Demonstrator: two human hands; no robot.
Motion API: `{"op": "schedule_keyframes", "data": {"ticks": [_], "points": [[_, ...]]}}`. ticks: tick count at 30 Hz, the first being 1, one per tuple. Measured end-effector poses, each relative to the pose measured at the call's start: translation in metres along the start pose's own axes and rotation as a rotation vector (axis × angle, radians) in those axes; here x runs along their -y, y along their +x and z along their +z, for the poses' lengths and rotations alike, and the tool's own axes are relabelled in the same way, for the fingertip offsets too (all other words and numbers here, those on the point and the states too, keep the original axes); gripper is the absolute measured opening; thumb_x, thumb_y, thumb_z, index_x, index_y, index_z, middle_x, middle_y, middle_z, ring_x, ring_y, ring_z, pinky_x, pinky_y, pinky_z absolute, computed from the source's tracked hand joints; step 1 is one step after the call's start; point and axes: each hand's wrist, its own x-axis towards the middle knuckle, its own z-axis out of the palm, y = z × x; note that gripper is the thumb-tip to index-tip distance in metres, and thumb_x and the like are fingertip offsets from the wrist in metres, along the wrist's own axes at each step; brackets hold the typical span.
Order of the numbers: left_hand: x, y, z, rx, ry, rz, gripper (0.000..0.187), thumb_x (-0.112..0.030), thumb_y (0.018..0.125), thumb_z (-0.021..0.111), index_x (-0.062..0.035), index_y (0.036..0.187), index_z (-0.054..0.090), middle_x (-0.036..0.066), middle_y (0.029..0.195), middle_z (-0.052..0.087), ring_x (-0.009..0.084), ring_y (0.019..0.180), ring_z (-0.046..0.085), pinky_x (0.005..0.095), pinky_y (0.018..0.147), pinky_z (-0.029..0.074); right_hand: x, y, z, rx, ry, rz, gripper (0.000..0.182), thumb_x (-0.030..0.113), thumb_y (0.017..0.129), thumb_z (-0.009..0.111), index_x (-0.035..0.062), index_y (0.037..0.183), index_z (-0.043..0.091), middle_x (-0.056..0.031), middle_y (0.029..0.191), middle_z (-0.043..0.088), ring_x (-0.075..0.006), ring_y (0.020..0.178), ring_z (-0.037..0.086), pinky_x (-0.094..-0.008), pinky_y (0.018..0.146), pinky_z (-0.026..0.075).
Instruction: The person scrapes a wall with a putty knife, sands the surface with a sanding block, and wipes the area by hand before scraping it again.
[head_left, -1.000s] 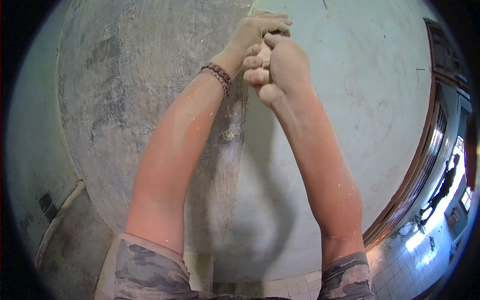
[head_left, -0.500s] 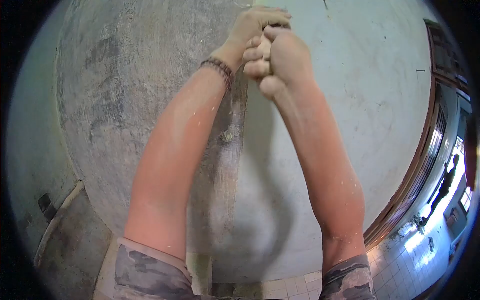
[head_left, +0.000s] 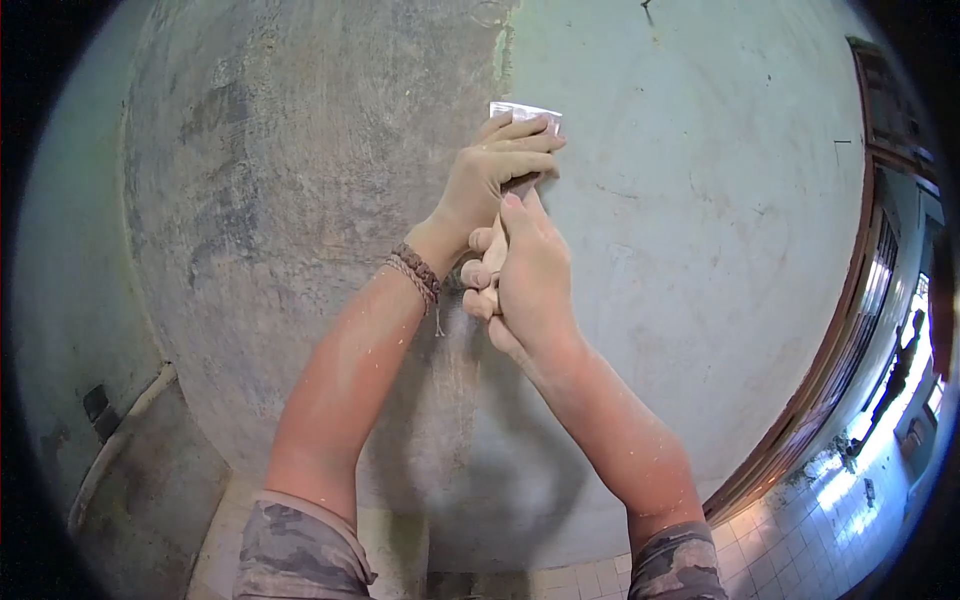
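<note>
A scraper (head_left: 528, 113) with a wide, shiny metal blade lies against the wall, blade edge upward. My right hand (head_left: 535, 275) is closed round its pale handle, fingers curled and thumb toward the blade. Above it, my left hand (head_left: 505, 165) presses its fingers across the blade, partly hiding it. Both hands look dusty. The blade sits at the border between the rough grey bare wall (head_left: 300, 160) on the left and the pale green painted wall (head_left: 690, 260) on the right.
A brown-framed window or doorway (head_left: 850, 280) stands at the right, with a bright tiled floor (head_left: 790, 540) below. A small nail (head_left: 647, 12) sticks out high on the wall. At lower left, a low ledge (head_left: 130, 430) meets the side wall.
Both hands have moved down the wall with the scraper. The blade now shows above my left fingers, and a flaked paint edge is visible above it.
</note>
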Motion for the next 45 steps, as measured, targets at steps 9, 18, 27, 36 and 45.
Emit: {"op": "schedule_keyframes", "data": {"ticks": [9, 18, 27, 36, 45], "points": [[0.019, 0.043, -0.014, 0.011, -0.093, -0.075, 0.017, -0.006, 0.072, 0.07, -0.0098, 0.088, 0.074, 0.007, 0.109, 0.073, 0.0241, 0.117, 0.061, 0.0393, 0.101, 0.047, 0.039, 0.01, 0.025, 0.087, 0.115, 0.023, 0.012, 0.022, 0.103, 0.037, 0.0114, 0.108, 0.039, -0.0029, 0.08, 0.049, -0.0078, 0.053, 0.042, -0.0203, 0.036, 0.029], [0.011, 0.053, -0.009, -0.044, -0.115, -0.107, 0.017, -0.007, 0.067, 0.072, -0.008, 0.084, 0.073, 0.007, 0.106, 0.073, 0.0243, 0.111, 0.064, 0.0361, 0.095, 0.049, 0.061, 0.011, 0.025, 0.07, 0.198, 0.102, 0.011, 0.02, 0.103, 0.035, 0.0108, 0.107, 0.039, -0.0028, 0.079, 0.045, -0.0074, 0.052, 0.04, -0.0191, 0.034, 0.026], [0.019, 0.074, -0.014, -0.027, -0.213, -0.197, 0.02, -0.007, 0.066, 0.072, -0.0103, 0.086, 0.075, 0.007, 0.106, 0.073, 0.0239, 0.115, 0.061, 0.0336, 0.097, 0.05, 0.071, 0.023, 0.033, 0.115, 0.144, 0.047, 0.011, 0.018, 0.103, 0.033, 0.0103, 0.105, 0.039, -0.003, 0.078, 0.046, -0.0057, 0.052, 0.04, -0.018, 0.034, 0.028], [0.039, 0.094, -0.01, 0.009, -0.456, -0.533, 0.014, -0.007, 0.076, 0.067, -0.0124, 0.085, 0.076, 0.005, 0.101, 0.074, 0.0201, 0.111, 0.063, 0.0335, 0.092, 0.052, 0.089, 0.049, 0.036, 0.206, 0.171, 0.014, 0.01, 0.016, 0.102, 0.033, 0.0082, 0.101, 0.039, -0.0031, 0.076, 0.048, -0.0072, 0.051, 0.043, -0.0182, 0.035, 0.029], [0.03, 0.094, -0.011, -0.069, -0.178, -0.242, 0.016, -0.005, 0.075, 0.064, -0.0114, 0.084, 0.076, 0.007, 0.11, 0.072, 0.023, 0.112, 0.062, 0.0316, 0.093, 0.05, 0.093, 0.049, 0.037, 0.144, 0.188, 0.044, 0.012, 0.019, 0.103, 0.034, 0.0092, 0.102, 0.041, -0.0029, 0.075, 0.046, -0.0065, 0.05, 0.041, -0.0178, 0.033, 0.026]]}}
